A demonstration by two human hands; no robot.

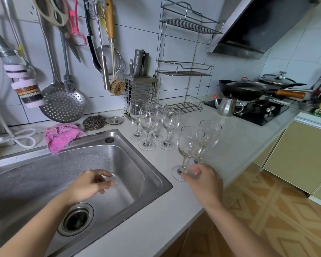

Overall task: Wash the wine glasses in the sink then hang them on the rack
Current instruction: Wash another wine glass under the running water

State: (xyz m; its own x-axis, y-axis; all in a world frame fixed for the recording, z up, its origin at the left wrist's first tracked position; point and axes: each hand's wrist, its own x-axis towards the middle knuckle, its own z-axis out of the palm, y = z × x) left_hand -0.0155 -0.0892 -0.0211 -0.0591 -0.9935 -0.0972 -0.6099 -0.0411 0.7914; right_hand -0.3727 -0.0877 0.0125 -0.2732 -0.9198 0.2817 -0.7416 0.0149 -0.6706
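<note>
Several clear wine glasses stand on the white counter to the right of the steel sink. My right hand pinches the lower stem of the nearest wine glass, just above its foot, and the glass is upright. A second glass stands right behind it. A group of glasses stands farther back, next to the knife holder. My left hand hovers over the sink basin with its fingers loosely curled and nothing in them. A tall wire rack stands against the tiled wall behind the glasses.
A faucet with a filter hangs over the sink's left side. A pink cloth and a steel scourer lie behind the sink. Utensils hang on the wall. A kettle, wok and pans sit on the stove at right.
</note>
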